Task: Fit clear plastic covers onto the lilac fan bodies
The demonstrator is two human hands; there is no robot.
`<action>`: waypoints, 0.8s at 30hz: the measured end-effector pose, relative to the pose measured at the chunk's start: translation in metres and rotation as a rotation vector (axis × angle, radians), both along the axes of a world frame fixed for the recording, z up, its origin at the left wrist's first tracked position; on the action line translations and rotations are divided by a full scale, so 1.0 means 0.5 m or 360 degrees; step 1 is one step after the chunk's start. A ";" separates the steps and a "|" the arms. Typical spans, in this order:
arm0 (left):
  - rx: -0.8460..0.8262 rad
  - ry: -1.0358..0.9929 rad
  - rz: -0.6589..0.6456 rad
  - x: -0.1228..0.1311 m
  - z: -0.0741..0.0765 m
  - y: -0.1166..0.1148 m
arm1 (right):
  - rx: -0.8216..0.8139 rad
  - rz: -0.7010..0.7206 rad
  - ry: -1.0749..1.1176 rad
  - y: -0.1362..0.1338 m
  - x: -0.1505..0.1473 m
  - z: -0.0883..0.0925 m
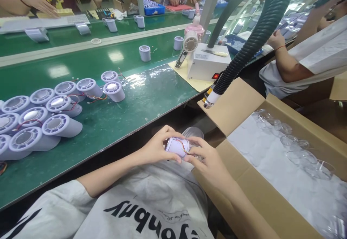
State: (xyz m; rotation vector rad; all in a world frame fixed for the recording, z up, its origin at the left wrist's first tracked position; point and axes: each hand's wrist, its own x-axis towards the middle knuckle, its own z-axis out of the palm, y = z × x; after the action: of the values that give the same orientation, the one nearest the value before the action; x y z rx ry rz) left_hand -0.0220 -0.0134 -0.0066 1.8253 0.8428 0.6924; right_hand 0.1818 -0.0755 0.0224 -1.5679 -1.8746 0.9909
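Above my lap, a lavender cylindrical fan housing (176, 147) with thin red, yellow and dark wires lies on its side between both hands. My left hand (159, 145) wraps its thumb and fingers round the housing's left end. At the other end, my right hand (204, 156) has its fingers closed round a clear part (195, 151) against the housing; its exact shape is partly hidden by the fingers. Several similar lavender housings (63, 125) stand grouped on the green bench to the left, some with wires hanging out.
An open cardboard box (244, 163) at my right holds several clear round parts (300, 156) on white lining. A black flexible hose (244, 51) arches over it from near a white switch box (208, 64). Further housings (145, 53) stand along the green conveyor. Co-workers sit opposite and at right.
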 end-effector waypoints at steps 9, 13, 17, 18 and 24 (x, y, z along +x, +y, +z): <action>0.0028 -0.0054 -0.0396 -0.010 -0.040 0.001 | -0.0283 -0.0427 0.0804 -0.009 0.020 -0.029; -0.0430 -0.0179 -0.0313 -0.001 -0.024 -0.012 | -0.0331 -0.0454 0.1115 -0.004 0.033 -0.039; -0.0847 -0.0382 -0.0195 0.003 -0.013 -0.023 | -0.0011 -0.0075 0.0802 -0.016 0.041 -0.044; -0.0901 -0.0409 -0.0172 0.002 -0.011 -0.024 | 0.0104 0.0003 0.0665 -0.020 0.042 -0.045; -0.0821 -0.0326 -0.0258 -0.007 0.006 -0.027 | 0.0264 0.0116 0.0542 -0.036 0.042 -0.051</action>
State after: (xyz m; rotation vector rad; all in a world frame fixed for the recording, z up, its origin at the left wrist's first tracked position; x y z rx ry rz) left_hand -0.0256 -0.0270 -0.0037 1.3162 0.6543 0.4911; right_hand 0.2028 -0.0937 -0.0030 -1.1610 -1.7342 1.0316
